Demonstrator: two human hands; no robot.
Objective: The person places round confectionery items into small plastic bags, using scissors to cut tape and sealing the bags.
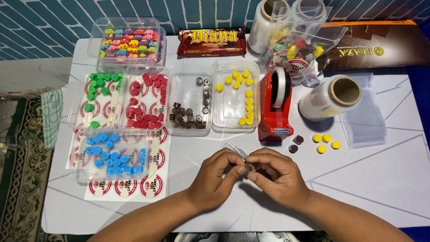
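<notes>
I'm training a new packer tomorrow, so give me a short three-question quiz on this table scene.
1. True or false: the red tape dispenser stands right of the clear plastic tray of yellow caps.
2. Which is nearest the person's left hand? A) clear tray of blue caps B) clear tub of mixed-colour caps C) roll of clear film
3. Fill in: both the left hand and the right hand pinch a small piece in shiny ____ wrap.

Key: 1 true; 2 A; 3 silver
</notes>
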